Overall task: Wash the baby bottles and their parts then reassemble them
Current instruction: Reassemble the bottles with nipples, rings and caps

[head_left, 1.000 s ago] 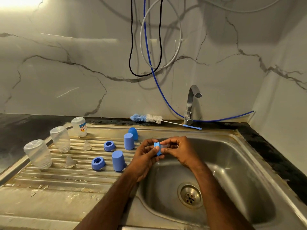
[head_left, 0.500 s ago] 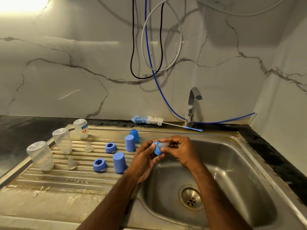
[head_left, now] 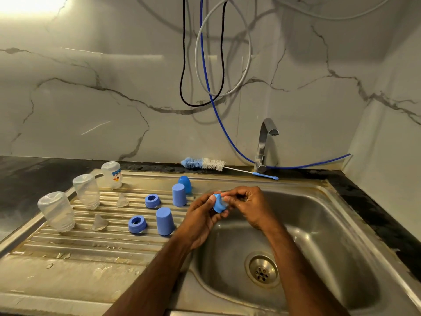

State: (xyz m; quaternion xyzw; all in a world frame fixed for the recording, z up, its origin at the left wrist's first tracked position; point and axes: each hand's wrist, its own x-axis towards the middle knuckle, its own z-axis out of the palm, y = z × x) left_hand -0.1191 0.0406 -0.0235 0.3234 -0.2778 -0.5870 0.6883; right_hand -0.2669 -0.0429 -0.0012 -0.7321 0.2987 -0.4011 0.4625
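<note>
Over the near-left corner of the sink basin (head_left: 319, 224), both hands work on 1 blue collar ring (head_left: 219, 204). The left hand (head_left: 202, 221) grips the ring, thumb on its top edge and the other fingers curled beneath it. The right hand (head_left: 249, 207) pinches something at the ring's open side with curled fingers (a clear part seems to sit there, but it is too small and hidden to tell for sure).

On the ribbed drainboard (head_left: 75, 245) to the left stand 3 clear bottles (head_left: 57, 212) upside down in a diagonal row, the far one (head_left: 112, 174) bearing a printed picture. Beside them lie 2 clear teats (head_left: 99, 222). Further right are 2 blue rings (head_left: 137, 224) and 2 blue caps (head_left: 165, 221) standing mouth-down, with a rounder blue cap (head_left: 185, 184) just behind the far one.

A bottle brush (head_left: 202, 163) lies on the back ledge, its handle reaching the foot of the tap (head_left: 264, 144). Cables hang on the marble wall above.
</note>
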